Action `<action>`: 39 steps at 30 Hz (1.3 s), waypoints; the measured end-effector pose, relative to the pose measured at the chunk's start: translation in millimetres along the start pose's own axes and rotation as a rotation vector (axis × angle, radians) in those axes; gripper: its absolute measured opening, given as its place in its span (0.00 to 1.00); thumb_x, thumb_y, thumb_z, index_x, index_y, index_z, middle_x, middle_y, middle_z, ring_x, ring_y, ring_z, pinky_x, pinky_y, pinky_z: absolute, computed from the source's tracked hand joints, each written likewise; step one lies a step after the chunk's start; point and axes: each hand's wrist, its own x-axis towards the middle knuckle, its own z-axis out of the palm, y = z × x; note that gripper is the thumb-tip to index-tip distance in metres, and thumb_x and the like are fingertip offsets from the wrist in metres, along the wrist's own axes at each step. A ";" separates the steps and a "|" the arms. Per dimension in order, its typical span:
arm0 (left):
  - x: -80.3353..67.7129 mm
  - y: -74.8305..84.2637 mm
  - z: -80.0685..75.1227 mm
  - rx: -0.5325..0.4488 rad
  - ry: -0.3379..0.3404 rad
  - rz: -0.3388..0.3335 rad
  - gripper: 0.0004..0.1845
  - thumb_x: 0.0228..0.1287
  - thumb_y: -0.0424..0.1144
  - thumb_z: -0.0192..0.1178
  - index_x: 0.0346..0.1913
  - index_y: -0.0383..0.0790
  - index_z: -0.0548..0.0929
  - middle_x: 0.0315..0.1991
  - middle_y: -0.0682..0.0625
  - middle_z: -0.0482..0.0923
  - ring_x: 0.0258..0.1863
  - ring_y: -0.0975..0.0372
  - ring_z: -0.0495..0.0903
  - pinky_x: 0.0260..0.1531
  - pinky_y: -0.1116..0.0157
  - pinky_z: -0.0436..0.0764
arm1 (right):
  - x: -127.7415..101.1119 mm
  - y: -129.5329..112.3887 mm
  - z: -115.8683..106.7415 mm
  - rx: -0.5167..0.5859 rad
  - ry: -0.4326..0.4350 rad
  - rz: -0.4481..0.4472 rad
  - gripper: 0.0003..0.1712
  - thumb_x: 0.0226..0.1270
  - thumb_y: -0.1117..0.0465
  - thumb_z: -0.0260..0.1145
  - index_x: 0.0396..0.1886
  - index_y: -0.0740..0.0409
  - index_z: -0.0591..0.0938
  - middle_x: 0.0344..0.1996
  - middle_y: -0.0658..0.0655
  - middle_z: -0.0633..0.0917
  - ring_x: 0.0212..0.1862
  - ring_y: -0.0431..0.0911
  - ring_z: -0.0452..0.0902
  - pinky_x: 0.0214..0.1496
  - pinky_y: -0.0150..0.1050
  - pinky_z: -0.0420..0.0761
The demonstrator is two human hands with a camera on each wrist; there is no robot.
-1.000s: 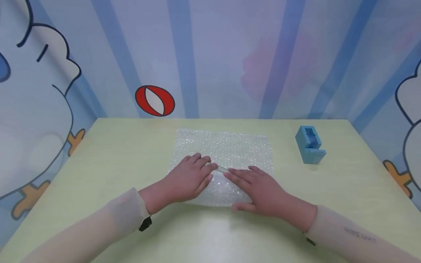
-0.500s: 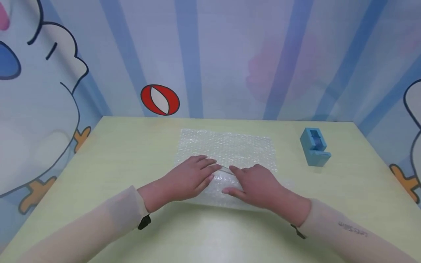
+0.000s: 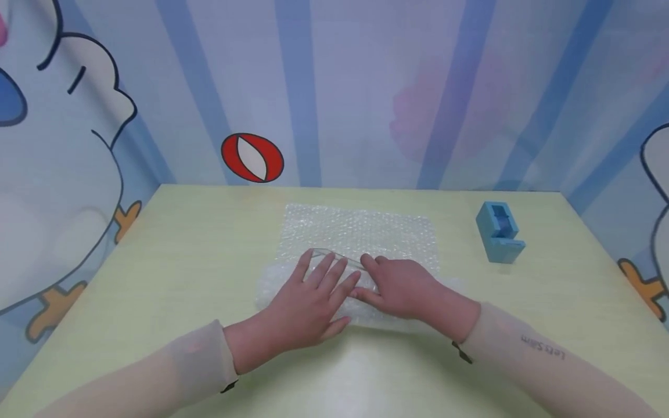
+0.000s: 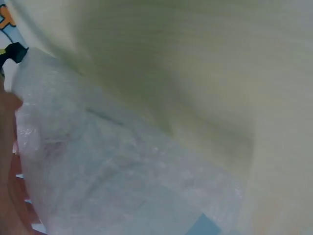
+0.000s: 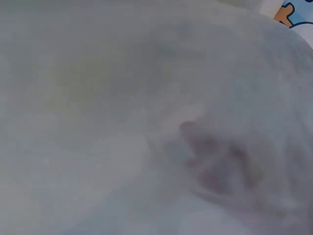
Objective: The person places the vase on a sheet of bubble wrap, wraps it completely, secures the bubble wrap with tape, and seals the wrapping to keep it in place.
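Observation:
A sheet of bubble wrap (image 3: 360, 232) lies on the table, its near part folded back over itself. My left hand (image 3: 308, 305) rests on the fold with fingers spread and nearly straight. To its right, my right hand (image 3: 407, 287) grips the folded bubble wrap, fingers bent over the top and thumb on the near side. A thin clear edge runs between the hands. In the left wrist view the bubble wrap (image 4: 112, 147) stands raised off the table, with fingers (image 4: 12, 166) at its left. Blurred fingers (image 5: 210, 156) show through the film in the right wrist view.
A blue tape dispenser (image 3: 500, 232) stands at the back right of the pale yellow table (image 3: 209, 232). Behind the table rises a blue striped backdrop (image 3: 355, 87) with cartoon figures on both sides.
My left hand has spread its fingers and moved slightly nearer the body. My right hand has shifted left and bent its fingers over the fold. The folded part now shows wider on the left.

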 end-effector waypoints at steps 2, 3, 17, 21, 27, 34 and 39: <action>-0.8 0.9 1.7 -0.040 -0.057 -0.018 0.48 0.62 0.75 0.57 0.77 0.49 0.65 0.76 0.44 0.68 0.74 0.45 0.69 0.69 0.41 0.73 | 1.1 1.8 -0.7 0.012 -0.003 0.003 0.36 0.75 0.36 0.56 0.60 0.63 0.74 0.34 0.60 0.87 0.32 0.51 0.85 0.31 0.45 0.83; -0.7 0.6 2.6 -0.054 -0.086 -0.027 0.52 0.59 0.76 0.59 0.78 0.49 0.63 0.77 0.43 0.66 0.75 0.44 0.67 0.69 0.40 0.73 | 1.6 2.3 -1.3 0.025 -0.007 0.006 0.35 0.75 0.35 0.56 0.59 0.63 0.74 0.32 0.58 0.86 0.31 0.50 0.85 0.30 0.44 0.82; 10.7 -17.7 11.0 -0.119 -0.154 -0.032 0.58 0.50 0.67 0.73 0.78 0.45 0.60 0.74 0.38 0.68 0.73 0.41 0.69 0.68 0.47 0.77 | 5.7 7.9 -14.5 0.001 0.027 0.033 0.37 0.76 0.35 0.54 0.64 0.62 0.77 0.37 0.57 0.90 0.40 0.52 0.88 0.40 0.47 0.85; 14.0 -23.9 14.3 -0.207 -0.128 -0.035 0.58 0.47 0.66 0.76 0.77 0.44 0.62 0.72 0.38 0.70 0.72 0.42 0.71 0.65 0.45 0.79 | -13.5 0.9 -8.9 -0.163 0.221 -0.028 0.39 0.71 0.35 0.61 0.66 0.61 0.78 0.57 0.60 0.87 0.58 0.55 0.85 0.60 0.54 0.83; 19.4 -31.5 15.2 -0.290 -0.147 -0.020 0.57 0.45 0.63 0.78 0.76 0.45 0.64 0.72 0.40 0.71 0.71 0.42 0.72 0.64 0.44 0.79 | -32.5 -3.0 6.6 -0.287 0.208 -0.049 0.61 0.54 0.24 0.68 0.75 0.61 0.68 0.70 0.61 0.77 0.70 0.57 0.75 0.69 0.59 0.77; 28.2 -38.3 11.6 -0.327 -0.210 -0.005 0.56 0.45 0.62 0.78 0.76 0.47 0.64 0.72 0.42 0.71 0.70 0.44 0.72 0.66 0.46 0.78 | -26.4 3.1 10.4 -0.243 0.166 -0.042 0.68 0.45 0.25 0.76 0.76 0.63 0.66 0.67 0.62 0.79 0.65 0.56 0.79 0.66 0.54 0.79; 31.3 -39.2 8.1 -0.376 -0.237 -0.011 0.56 0.45 0.59 0.79 0.76 0.46 0.65 0.71 0.41 0.71 0.70 0.44 0.72 0.65 0.45 0.78 | -23.1 5.1 7.2 -0.208 0.117 -0.039 0.66 0.46 0.28 0.78 0.75 0.64 0.66 0.63 0.62 0.82 0.61 0.55 0.82 0.61 0.53 0.82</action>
